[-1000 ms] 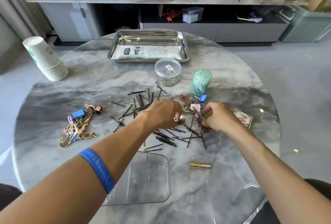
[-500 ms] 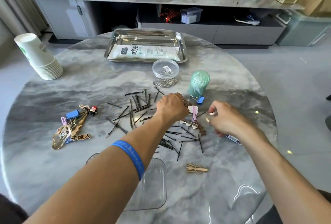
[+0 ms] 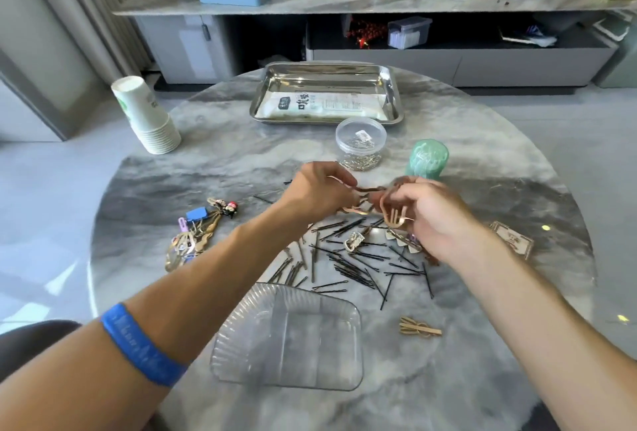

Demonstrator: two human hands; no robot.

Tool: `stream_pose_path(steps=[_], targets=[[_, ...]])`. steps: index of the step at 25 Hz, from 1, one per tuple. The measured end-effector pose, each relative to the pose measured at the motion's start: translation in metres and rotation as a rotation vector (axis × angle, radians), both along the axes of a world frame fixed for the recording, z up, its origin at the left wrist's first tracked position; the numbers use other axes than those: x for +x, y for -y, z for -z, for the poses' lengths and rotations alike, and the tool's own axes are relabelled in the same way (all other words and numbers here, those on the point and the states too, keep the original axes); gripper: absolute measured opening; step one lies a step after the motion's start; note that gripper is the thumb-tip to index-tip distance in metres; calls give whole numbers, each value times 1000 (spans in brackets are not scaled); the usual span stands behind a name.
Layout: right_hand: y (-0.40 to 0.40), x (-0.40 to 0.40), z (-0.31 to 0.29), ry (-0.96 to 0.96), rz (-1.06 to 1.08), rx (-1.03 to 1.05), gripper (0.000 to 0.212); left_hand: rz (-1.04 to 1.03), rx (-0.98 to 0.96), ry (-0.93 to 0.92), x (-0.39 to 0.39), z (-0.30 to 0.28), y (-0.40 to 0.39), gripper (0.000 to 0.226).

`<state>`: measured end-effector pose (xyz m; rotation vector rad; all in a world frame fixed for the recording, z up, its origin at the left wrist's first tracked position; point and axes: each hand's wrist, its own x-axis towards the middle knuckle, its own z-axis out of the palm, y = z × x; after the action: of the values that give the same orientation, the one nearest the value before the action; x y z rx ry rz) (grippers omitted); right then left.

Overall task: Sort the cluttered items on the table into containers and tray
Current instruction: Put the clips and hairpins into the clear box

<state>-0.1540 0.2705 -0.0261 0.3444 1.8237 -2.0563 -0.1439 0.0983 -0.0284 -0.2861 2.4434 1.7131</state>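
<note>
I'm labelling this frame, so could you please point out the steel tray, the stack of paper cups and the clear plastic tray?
steel tray (image 3: 393,92): head view, on its right rim.
paper cups (image 3: 146,113): head view, on the side of the stack.
clear plastic tray (image 3: 293,337): head view, on its bare floor.

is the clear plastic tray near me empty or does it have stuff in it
Empty. Through the clear plastic tray only the marble table shows; the black hairpins lie outside its far edge.
</note>
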Motion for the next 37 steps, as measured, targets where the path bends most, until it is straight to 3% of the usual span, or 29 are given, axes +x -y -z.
stream_pose_path(steps=[5,8,12,13,16,18,20,23,26,29,31,34,37], targets=[[46,41,6,-156,-41,-39,20,-38,308,29,70,-6,40,17],[49,55,9,-231,-94,47,21,29,343,17,84,-10,47,21],[59,61,-2,-256,-238,4,22,68,393,18,92,-14,75,10],[62,62,-4,-253,-265,4,25,-15,244,-10,94,-10,92,5],[66,69,-12,-231,-511,34,23,-327,-680,-26,103,10,156,6],[71,75,-20,-245,-728,87,18,-347,-828,139,118,29,185,31],[72,79,-25,-273,-813,110,16,-283,-744,215,125,51,196,51],[72,88,-29,-399,-799,149,18,-336,-585,114,126,66,196,34],[81,107,-24,-626,-820,276,22,-386,-592,106,124,64,193,15],[92,123,-16,-779,-892,462,28,-413,-619,44,125,37,193,12],[94,124,-11,-797,-834,456,26,-394,-435,-33,131,4,196,17],[92,114,-10,-705,-677,385,4,-43,-91,-81,153,-43,182,33],[90,110,-11,-582,-617,314,10,380,-4,17,166,-64,155,33]])
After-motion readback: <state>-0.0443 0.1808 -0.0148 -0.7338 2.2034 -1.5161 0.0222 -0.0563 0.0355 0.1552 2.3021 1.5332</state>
